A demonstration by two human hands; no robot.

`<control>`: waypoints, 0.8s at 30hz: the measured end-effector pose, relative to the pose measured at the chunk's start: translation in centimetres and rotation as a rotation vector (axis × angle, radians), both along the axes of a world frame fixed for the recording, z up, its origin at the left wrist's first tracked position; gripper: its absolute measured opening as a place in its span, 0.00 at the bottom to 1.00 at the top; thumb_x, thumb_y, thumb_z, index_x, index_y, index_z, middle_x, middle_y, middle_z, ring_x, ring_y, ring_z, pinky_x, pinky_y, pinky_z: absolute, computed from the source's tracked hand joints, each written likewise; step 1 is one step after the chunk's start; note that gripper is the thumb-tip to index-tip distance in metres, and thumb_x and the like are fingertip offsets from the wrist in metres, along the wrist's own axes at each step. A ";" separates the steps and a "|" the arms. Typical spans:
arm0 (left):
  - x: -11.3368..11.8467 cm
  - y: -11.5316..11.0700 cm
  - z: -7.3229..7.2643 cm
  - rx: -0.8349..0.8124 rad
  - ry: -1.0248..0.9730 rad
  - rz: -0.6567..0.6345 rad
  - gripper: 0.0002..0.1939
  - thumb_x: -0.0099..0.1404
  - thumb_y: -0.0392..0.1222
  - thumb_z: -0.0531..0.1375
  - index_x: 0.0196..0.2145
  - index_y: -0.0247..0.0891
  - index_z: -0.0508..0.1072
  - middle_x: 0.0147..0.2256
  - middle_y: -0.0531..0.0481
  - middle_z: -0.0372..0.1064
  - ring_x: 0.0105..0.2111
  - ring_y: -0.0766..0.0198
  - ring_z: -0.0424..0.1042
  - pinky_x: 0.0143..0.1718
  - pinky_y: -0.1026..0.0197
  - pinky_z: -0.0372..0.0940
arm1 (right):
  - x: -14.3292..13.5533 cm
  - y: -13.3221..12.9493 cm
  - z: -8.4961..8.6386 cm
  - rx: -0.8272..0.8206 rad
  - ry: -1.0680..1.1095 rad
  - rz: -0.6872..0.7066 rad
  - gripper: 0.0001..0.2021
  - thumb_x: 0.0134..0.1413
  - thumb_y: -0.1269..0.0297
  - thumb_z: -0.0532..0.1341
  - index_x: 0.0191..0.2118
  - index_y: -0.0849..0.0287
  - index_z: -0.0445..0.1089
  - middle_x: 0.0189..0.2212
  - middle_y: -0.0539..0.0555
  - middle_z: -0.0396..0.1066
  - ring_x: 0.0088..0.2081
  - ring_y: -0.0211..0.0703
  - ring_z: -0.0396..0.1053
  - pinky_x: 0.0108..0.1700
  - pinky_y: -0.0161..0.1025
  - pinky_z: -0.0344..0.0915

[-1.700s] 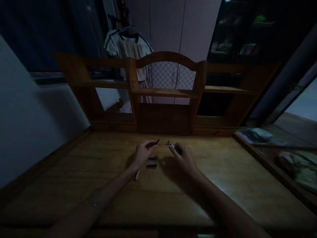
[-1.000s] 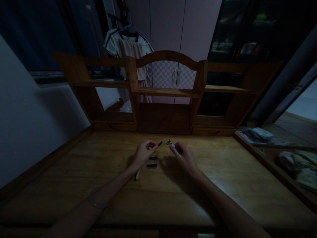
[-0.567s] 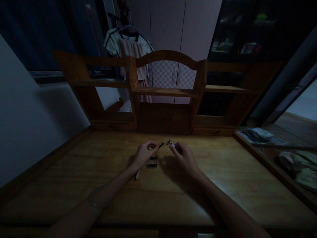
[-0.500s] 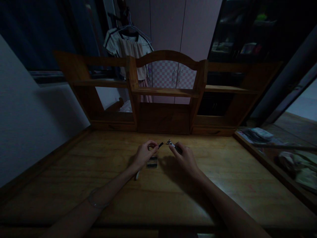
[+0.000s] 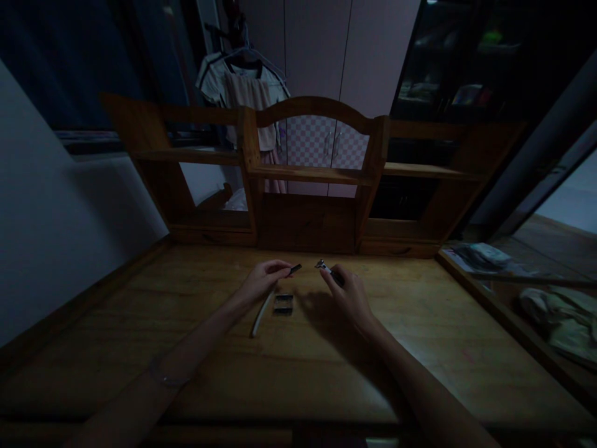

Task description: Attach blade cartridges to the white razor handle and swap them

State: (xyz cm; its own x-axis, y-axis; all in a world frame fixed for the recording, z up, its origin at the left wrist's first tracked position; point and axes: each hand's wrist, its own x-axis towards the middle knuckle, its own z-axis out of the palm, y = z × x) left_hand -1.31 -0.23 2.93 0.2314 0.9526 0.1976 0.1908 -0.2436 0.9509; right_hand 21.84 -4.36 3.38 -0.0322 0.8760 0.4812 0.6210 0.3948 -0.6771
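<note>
My left hand (image 5: pixel 265 278) pinches a small dark strip (image 5: pixel 295 269) that points right; its exact kind is too dim to tell. In my right hand (image 5: pixel 347 287) is a nail clipper (image 5: pixel 325 268) with a shiny metal head and a dark handle, its head facing the strip. A short gap separates the two. Below the hands, a small see-through pack (image 5: pixel 283 305) with dark bands lies on the wooden desk (image 5: pixel 289 367). A thin pale, slightly curved strip (image 5: pixel 262 316) lies left of the pack, its upper end near my left hand.
A wooden shelf unit (image 5: pixel 308 174) with small drawers stands along the desk's far edge. A white wall (image 5: pixel 69 205) borders the left. Beyond the raised right edge are papers (image 5: pixel 482 255) and pale cloth (image 5: pixel 559 317). Clothes (image 5: pixel 249 93) hang behind the shelves.
My left hand has shifted left with the dark strip, widening the gap to the clipper and uncovering more of the pale strip. My right hand has hardly moved.
</note>
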 end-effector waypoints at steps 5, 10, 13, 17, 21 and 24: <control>-1.3 -2.7 1.0 0.123 0.316 0.033 0.11 0.56 0.46 0.60 0.32 0.39 0.78 0.30 0.47 0.75 0.31 0.58 0.72 0.33 0.60 0.64 | 0.6 0.2 0.3 0.026 -0.003 -0.025 0.21 0.59 0.47 0.52 0.27 0.60 0.66 0.20 0.49 0.64 0.23 0.36 0.60 0.25 0.33 0.50; -1.5 -4.6 1.0 0.285 0.669 0.061 0.07 0.56 0.42 0.60 0.30 0.43 0.78 0.29 0.48 0.75 0.32 0.56 0.70 0.34 0.59 0.60 | 0.8 0.3 0.3 0.026 0.003 -0.029 0.20 0.59 0.48 0.52 0.27 0.60 0.66 0.21 0.49 0.64 0.23 0.35 0.60 0.25 0.33 0.49; -1.3 -4.4 0.7 0.328 0.789 0.019 0.07 0.56 0.40 0.59 0.29 0.43 0.77 0.29 0.48 0.74 0.32 0.56 0.70 0.35 0.58 0.59 | 0.9 0.3 0.3 0.028 0.005 -0.036 0.20 0.59 0.48 0.52 0.28 0.60 0.66 0.21 0.49 0.64 0.23 0.36 0.61 0.25 0.33 0.49; -1.0 -4.0 0.2 0.368 0.849 0.002 0.06 0.56 0.39 0.58 0.29 0.43 0.76 0.29 0.47 0.73 0.33 0.55 0.68 0.36 0.56 0.58 | 0.9 0.3 0.3 0.029 -0.001 -0.038 0.20 0.59 0.47 0.52 0.27 0.60 0.66 0.21 0.49 0.64 0.23 0.36 0.61 0.25 0.33 0.50; -0.7 -3.8 0.0 0.420 0.794 -0.019 0.04 0.55 0.39 0.60 0.27 0.43 0.76 0.30 0.47 0.71 0.37 0.53 0.66 0.40 0.54 0.57 | 0.8 0.3 0.3 0.033 -0.014 -0.036 0.21 0.59 0.47 0.52 0.26 0.59 0.65 0.20 0.48 0.63 0.22 0.36 0.60 0.25 0.33 0.49; -0.4 -3.7 0.0 0.405 0.795 -0.027 0.04 0.56 0.40 0.60 0.28 0.42 0.75 0.31 0.47 0.70 0.37 0.54 0.65 0.41 0.54 0.56 | 0.8 0.3 0.4 0.041 -0.014 -0.027 0.21 0.59 0.47 0.51 0.27 0.59 0.65 0.20 0.49 0.63 0.22 0.36 0.60 0.25 0.33 0.49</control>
